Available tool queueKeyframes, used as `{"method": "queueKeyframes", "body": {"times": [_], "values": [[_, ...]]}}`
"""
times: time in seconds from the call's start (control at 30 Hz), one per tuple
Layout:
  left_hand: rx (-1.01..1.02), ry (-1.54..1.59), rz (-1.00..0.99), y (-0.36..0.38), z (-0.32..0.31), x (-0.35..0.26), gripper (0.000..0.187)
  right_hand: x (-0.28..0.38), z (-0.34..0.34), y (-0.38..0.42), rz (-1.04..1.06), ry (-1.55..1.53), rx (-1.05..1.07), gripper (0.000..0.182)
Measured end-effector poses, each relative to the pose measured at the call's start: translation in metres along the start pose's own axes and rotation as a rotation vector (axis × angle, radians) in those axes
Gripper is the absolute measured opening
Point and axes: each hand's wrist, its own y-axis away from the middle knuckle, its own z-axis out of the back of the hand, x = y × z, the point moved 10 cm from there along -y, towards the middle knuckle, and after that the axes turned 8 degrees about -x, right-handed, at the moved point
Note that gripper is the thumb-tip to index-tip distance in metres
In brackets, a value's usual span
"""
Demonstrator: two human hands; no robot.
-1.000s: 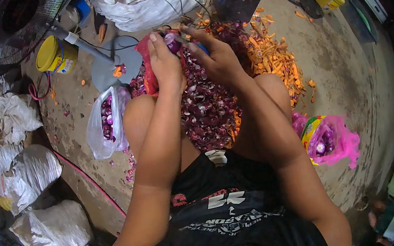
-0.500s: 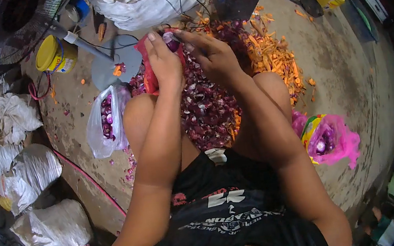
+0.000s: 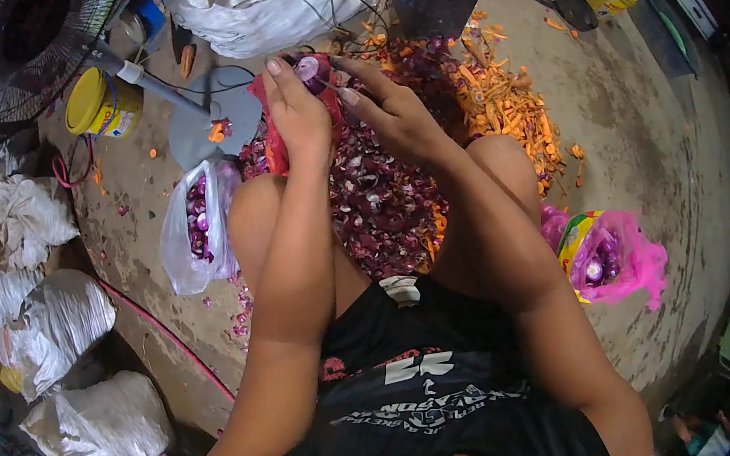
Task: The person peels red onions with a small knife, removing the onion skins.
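Observation:
My left hand (image 3: pixel 298 112) is closed around a red onion (image 3: pixel 308 71), whose pale, cut-looking face is turned up. Close beside the onion is my right hand (image 3: pixel 391 109), its index finger and thumb bent toward it. Something thin and dark may sit between those fingers, too small to make out. A red mesh bag (image 3: pixel 276 152) lies below and around my left hand. Beneath both hands, between my knees, spreads a heap of purple onion skins (image 3: pixel 384 198).
Orange carrot peelings (image 3: pixel 505 103) lie right of the heap. A clear plastic bag of onions (image 3: pixel 173 244) stands left, a pink bag of onions (image 3: pixel 632 262) right. A fan base (image 3: pixel 197 139), yellow bucket (image 3: pixel 93 102) and white sacks (image 3: pixel 87 431) surround the left side.
The onion has turned so more of its pale face shows. My right hand has drawn slightly down, its index finger and thumb shifted beside the onion. My left hand moved slightly left.

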Motion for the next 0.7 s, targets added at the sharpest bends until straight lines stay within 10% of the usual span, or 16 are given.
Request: {"method": "queueKeyframes", "body": {"times": [0.23,0.33,0.7], "values": [[-0.032,0.069,0.069,0.004,-0.002,-0.002,0.055,-0.001,0.0,-0.001,0.062,-0.081,-0.052,0.055],[-0.177,0.234,0.699,0.027,0.002,0.01,0.058,0.001,-0.002,0.002,0.013,-0.099,-0.019,0.053],[-0.073,0.693,1.026,0.032,-0.012,0.064,0.063,-0.002,-0.003,0.008,-0.114,-0.016,0.179,0.049]]}}
